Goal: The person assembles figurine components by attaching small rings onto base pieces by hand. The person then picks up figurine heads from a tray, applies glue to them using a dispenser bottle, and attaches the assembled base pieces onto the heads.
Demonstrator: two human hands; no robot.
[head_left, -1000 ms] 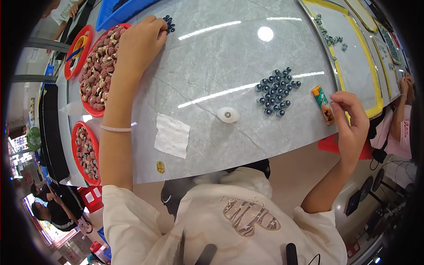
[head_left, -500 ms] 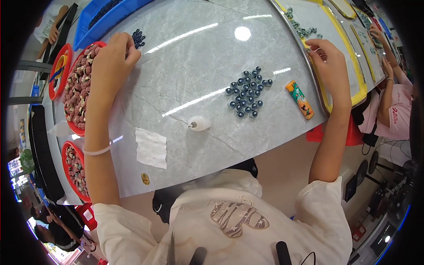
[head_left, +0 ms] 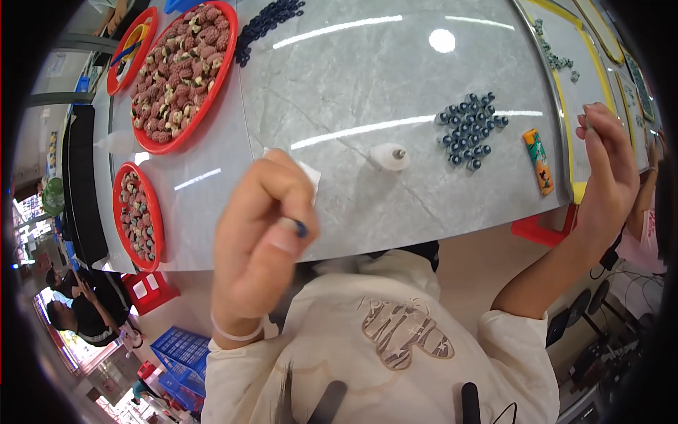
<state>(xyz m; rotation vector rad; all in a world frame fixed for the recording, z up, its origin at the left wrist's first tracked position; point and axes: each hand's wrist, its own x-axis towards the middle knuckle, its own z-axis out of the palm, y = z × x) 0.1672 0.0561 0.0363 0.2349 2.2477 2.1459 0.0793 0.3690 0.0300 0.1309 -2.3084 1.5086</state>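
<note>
My left hand (head_left: 265, 237) is raised above the table's near edge, thumb and finger pinched on a small dark blue piece (head_left: 300, 228). At the right, my right hand (head_left: 609, 166) hovers by the yellow-edged tray (head_left: 575, 92), its fingertips pinching a tiny grey-green piece (head_left: 589, 122). Small grey-green pieces (head_left: 561, 62) lie along that tray. Between my hands stand a white squeeze bottle (head_left: 387, 157) with a metal tip and a cluster of dark blue round pieces (head_left: 470, 129). An orange-and-green tube (head_left: 538, 161) lies near the tray. My left hand partly hides a white sheet (head_left: 311, 179).
At the left, a large red basket (head_left: 221, 83) of pink pieces stands beyond a smaller red basket (head_left: 157, 230). Dark blue pieces (head_left: 272, 22) lie loose at the far side. Blue crates (head_left: 185, 353) sit on the floor. Another person's pink sleeve (head_left: 644, 240) shows at right.
My left hand has come back from the far dark blue pile toward me, with a blue piece now showing in its pinch. My right hand has lifted off the tray. The view has shifted left.
</note>
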